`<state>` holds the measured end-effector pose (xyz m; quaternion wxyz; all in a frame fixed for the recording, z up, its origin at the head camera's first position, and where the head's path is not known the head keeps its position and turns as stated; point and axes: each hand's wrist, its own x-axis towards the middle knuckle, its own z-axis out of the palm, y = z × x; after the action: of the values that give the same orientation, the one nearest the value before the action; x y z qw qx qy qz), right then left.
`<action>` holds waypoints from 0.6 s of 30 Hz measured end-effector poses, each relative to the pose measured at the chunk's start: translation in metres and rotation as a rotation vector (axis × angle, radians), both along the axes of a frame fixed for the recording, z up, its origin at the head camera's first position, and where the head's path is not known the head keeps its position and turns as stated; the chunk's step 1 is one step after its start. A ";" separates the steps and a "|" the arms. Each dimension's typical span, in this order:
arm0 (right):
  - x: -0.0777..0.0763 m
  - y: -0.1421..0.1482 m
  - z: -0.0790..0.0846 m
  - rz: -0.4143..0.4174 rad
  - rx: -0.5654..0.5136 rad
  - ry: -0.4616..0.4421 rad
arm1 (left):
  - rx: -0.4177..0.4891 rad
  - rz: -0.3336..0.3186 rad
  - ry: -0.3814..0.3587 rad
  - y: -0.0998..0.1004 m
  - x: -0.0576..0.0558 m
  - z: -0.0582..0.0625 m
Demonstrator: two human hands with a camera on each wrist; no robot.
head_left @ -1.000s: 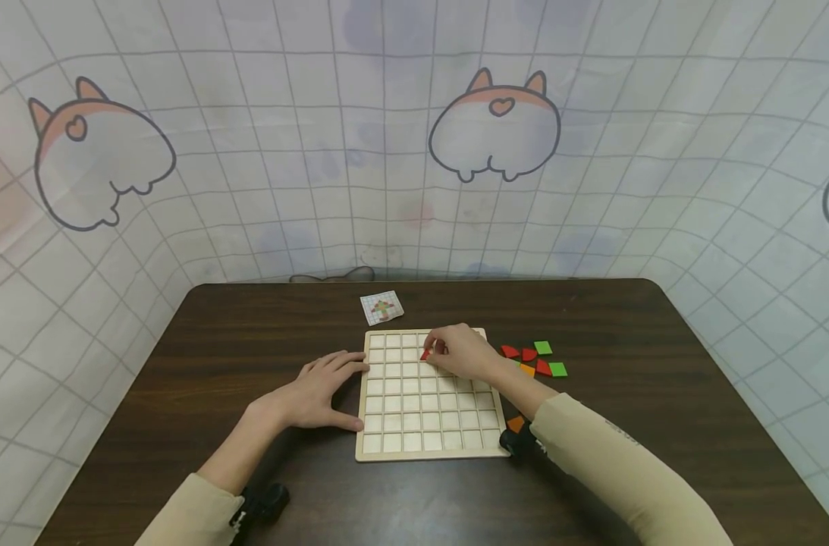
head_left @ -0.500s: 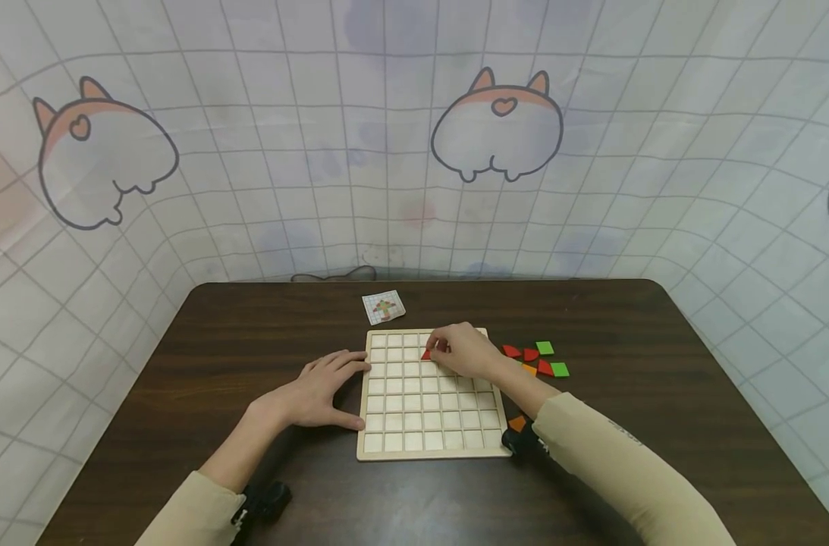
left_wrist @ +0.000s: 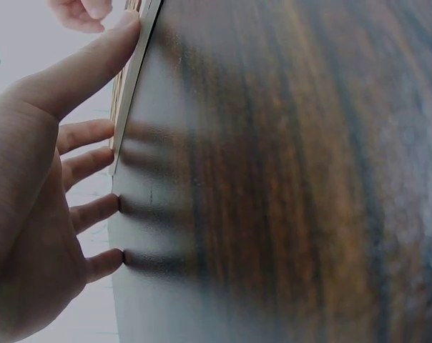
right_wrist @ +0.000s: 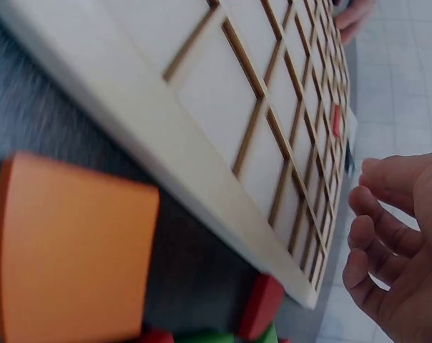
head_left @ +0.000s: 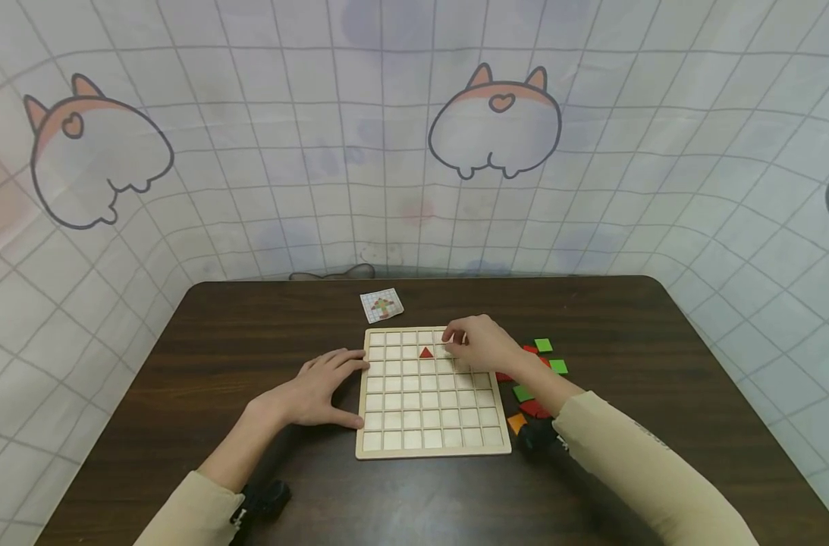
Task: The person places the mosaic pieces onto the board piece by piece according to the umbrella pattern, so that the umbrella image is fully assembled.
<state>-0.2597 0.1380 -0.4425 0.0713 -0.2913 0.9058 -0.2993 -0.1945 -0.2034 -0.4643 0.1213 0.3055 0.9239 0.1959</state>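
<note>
A pale wooden grid board (head_left: 412,419) lies on the dark table. In its second row from the back, a red triangle piece (head_left: 425,353) sits within one cell. My right hand (head_left: 484,345) hovers over the board's back right part, just right of the triangle. Its fingers are loosely curled with nothing between them, as the right wrist view also shows. At the left side, my left hand (head_left: 321,388) rests with fingers spread, thumb and fingertips against the board's edge. The left wrist view shows the thumb on the board's rim (left_wrist: 136,68) and the other fingertips reaching the table.
Loose pieces lie right of the board: green squares (head_left: 543,345), red pieces (head_left: 535,409) and an orange piece (head_left: 517,424). My right forearm covers some of them. Behind the board is a small card (head_left: 382,305) with a coloured grid pattern. A white patterned curtain (head_left: 387,152) hangs behind the table.
My right hand has let go of the red triangle and moved right, leaving the piece in its cell. The left hand has stayed at the board's edge.
</note>
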 end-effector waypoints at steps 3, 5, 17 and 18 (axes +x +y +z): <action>-0.002 0.009 0.003 0.005 -0.004 0.008 | 0.003 -0.002 -0.005 -0.001 0.000 0.001; -0.004 0.017 0.004 0.007 -0.003 0.015 | 0.006 -0.002 -0.008 -0.001 0.000 0.001; -0.007 0.064 0.006 -0.032 0.004 -0.002 | 0.015 -0.006 0.004 -0.001 0.002 0.002; -0.008 0.067 0.006 -0.043 0.009 -0.002 | 0.013 -0.005 0.002 -0.001 0.002 0.002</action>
<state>-0.2676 0.2053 -0.4369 0.0672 -0.2713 0.9131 -0.2969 -0.1921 -0.2042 -0.4623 0.1188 0.3086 0.9220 0.2012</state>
